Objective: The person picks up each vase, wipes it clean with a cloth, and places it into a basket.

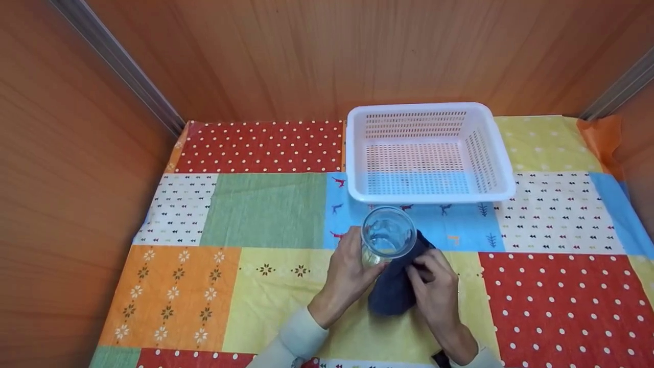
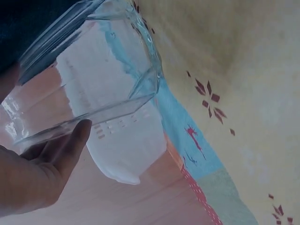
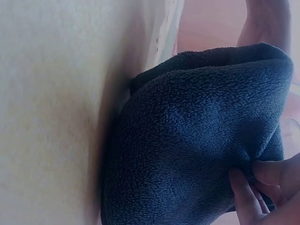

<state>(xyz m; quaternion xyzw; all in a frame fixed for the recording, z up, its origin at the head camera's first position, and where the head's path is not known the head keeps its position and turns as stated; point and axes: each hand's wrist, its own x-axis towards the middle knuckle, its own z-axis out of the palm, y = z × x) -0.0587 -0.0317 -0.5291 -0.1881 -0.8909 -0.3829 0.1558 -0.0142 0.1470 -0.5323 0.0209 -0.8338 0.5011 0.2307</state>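
Observation:
A clear glass jar (image 1: 389, 232) with a thick rim and faceted walls is held by my left hand (image 1: 346, 266), thumb on the near side and fingers around the left side. The left wrist view shows the fingers against the glass wall (image 2: 124, 107). My right hand (image 1: 434, 283) pinches a dark blue-grey fluffy cloth (image 1: 392, 291), which lies against the jar's right side and hangs down in front. Close up in the right wrist view, the cloth (image 3: 197, 126) is folded over, with thumb and fingers gathering its surface.
Behind the jar stands a white plastic basket (image 1: 431, 198) with slotted walls; nothing is seen inside it. A patchwork-print tablecloth (image 1: 265, 209) covers the table. Wooden panels (image 1: 306, 56) enclose the back and both sides.

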